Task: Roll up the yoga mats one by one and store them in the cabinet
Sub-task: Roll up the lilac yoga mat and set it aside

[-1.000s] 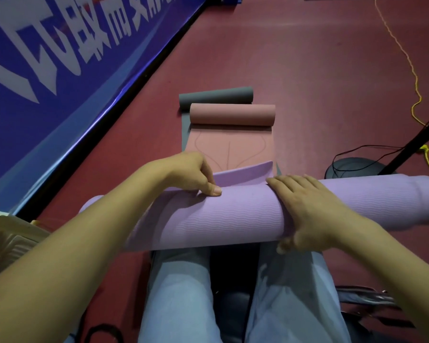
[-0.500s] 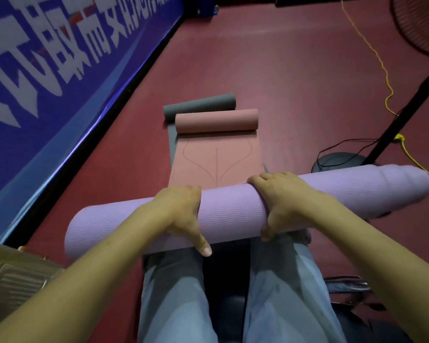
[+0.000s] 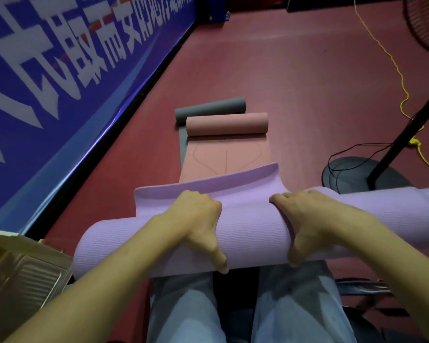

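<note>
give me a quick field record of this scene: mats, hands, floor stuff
purple mat: rolled, lying across the person's lap, loose flap sticking up at the far side
left hand: grip on the purple mat
right hand: grip on the purple mat
pink mat: on the floor, partly rolled from its far end
grey mat: under the pink mat, far end rolled
fan base: right

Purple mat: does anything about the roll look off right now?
Yes. The purple mat lies across the lap with its loose end flap standing up behind the left hand, not wrapped down. Its right end looks telescoped, in uneven steps. Right hand grips the roll.
</note>
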A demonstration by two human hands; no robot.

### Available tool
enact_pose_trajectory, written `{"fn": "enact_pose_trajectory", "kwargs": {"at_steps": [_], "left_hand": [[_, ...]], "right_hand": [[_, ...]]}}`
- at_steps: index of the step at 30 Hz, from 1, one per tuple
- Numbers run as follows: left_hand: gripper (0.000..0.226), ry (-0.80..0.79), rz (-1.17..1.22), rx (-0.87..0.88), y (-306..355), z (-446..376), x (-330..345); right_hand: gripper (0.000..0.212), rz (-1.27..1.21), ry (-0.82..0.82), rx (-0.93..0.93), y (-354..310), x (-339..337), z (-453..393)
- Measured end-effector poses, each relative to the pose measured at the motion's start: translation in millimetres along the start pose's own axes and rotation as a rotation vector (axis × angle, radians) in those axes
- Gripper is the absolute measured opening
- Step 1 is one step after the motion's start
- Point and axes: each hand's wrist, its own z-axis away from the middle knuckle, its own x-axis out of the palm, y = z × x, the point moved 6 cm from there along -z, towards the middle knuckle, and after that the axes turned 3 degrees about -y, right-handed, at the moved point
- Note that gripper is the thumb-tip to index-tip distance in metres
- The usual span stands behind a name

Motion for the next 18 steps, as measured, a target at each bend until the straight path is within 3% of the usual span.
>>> {"fn": "enact_pose_trajectory", "kwargs": {"at_steps": [6,10,14,18], "left_hand": [[0.091,-0.158,0.160,0.053,14.9,3.0,15.9],[0.091,-0.286,0.444,0.037,8.8,-7.4,23.8],[0.062,-0.388,0.709,0.105,-8.3,-21.0,28.4],[0.059,-0.434,0.876,0.121,-18.4,-31.9,35.2]], "right_hand": [[0.089,-0.111,-0.161,-0.020,4.4,22.9,13.6],[0.097,-0.059,-0.042,-0.060,13.0,14.3,12.7],[0.117,-0.073,0.030,-0.042,10.0,9.8,7.6],[0.116,-0.108,0.097,-0.013,7.3,8.4,-0.4]]}}
